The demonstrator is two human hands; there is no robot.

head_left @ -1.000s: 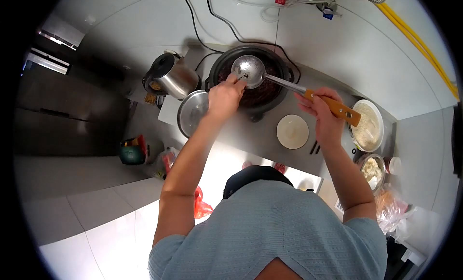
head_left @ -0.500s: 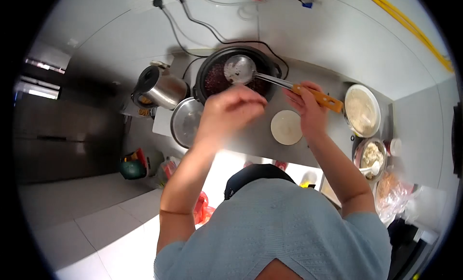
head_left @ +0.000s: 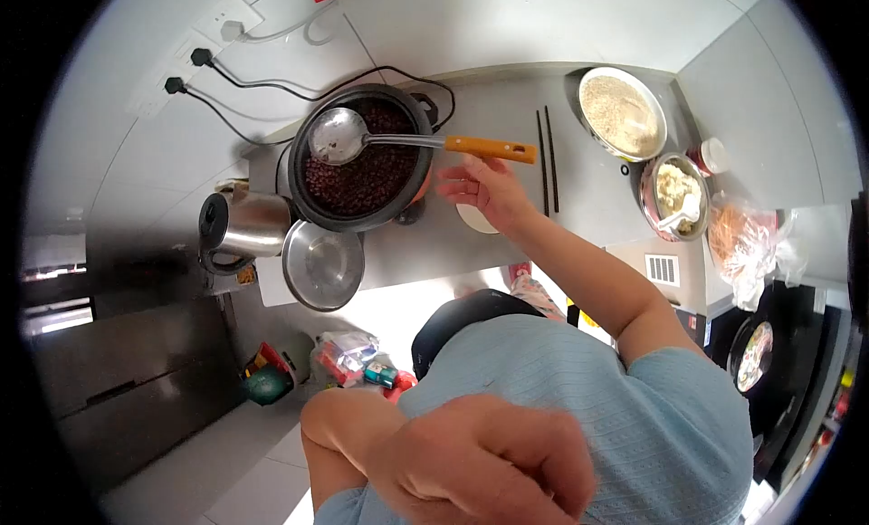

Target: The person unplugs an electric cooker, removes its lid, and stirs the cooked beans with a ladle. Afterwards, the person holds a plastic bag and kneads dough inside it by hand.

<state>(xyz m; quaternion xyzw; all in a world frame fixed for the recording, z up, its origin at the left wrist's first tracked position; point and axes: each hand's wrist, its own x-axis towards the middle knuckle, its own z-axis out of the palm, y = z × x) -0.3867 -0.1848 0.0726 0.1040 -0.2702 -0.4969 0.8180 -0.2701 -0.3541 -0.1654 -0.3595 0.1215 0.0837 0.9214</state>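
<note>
A metal ladle (head_left: 398, 139) with a wooden handle lies across the dark pot (head_left: 312, 195), its speckled bowl above dark red beans (head_left: 355, 183). My right hand (head_left: 489, 195) is just below the handle, fingers loosely spread, with a fingertip touching or very near its underside. Partly behind this hand sits a small pale dish (head_left: 474, 219). Close to the camera, in front of my chest, my left hand (head_left: 493, 457) is raised with curled fingers; whatever they pinch, if anything, is hidden.
A steel kettle (head_left: 253, 224) and a metal lid (head_left: 323, 267) are left of the pot. Two dark chopsticks (head_left: 548, 163) lie to the right, before a bowl of pale grain (head_left: 620, 113) and a bowl of whitish food with a white spoon (head_left: 677, 186). Black cords (head_left: 317, 98) run behind the pot.
My left hand has moved from beside the pot up close to the camera. My right hand has loosened from the ladle's handle. The camera view has shifted, bringing the chopsticks into sight.
</note>
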